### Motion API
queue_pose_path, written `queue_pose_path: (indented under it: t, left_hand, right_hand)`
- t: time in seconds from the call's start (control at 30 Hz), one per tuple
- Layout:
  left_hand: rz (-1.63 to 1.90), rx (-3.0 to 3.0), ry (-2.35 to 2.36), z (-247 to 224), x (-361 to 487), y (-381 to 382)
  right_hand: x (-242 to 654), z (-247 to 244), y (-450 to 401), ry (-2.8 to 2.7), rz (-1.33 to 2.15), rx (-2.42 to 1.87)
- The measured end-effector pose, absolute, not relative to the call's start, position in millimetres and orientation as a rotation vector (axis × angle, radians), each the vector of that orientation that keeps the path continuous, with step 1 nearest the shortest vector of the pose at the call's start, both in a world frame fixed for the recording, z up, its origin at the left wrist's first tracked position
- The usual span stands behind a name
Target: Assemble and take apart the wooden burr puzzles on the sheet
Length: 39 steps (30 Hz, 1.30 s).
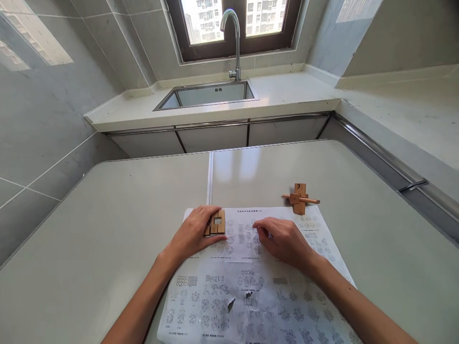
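Note:
My left hand [198, 228] curves around a small flat wooden puzzle block [221, 222], with the thumb along its near edge and the fingers over its far side. The block is made of several pieces fitted together, with a square gap in the middle; its left part is hidden under the hand. My right hand [281, 237] hovers at or just above the printed paper sheet [233, 265], fingers loosely bent and a gap showing between index finger and thumb. Nothing shows between them. Small diagrams cover the sheet, and it has two torn holes.
A cross-shaped wooden puzzle [300, 198] with a thin stick through it lies at the sheet's far right corner. The pale table [107, 229] has a seam down its middle. Beyond it are a counter [287, 91], a sink [215, 94] and a tall faucet [237, 43].

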State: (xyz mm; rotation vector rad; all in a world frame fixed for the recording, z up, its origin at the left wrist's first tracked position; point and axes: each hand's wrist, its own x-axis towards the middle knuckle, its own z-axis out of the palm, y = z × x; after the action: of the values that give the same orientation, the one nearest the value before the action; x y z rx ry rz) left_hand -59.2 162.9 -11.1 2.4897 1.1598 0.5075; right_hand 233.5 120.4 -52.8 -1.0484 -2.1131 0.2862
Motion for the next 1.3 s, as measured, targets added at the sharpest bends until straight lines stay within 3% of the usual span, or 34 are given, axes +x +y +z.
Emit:
queue_pose_path:
  t: [0.53,0.93,1.3]
  left_hand:
    - [0.637,2.444,0.993,-9.9,-36.8,143.0]
    - [0.521,2.450,0.872,-25.6,-8.9,118.0]
    - [0.387,2.482,0.963,-4.4,-39.7,140.5]
  right_hand:
    - [233.1,-52.3,120.8,-2.099,0.308,-1.051]
    - [232.5,-53.7,120.5,-2.074,0.361,-1.074]
    - [235.1,-39.3,116.6,-2.313,0.511,-1.024]
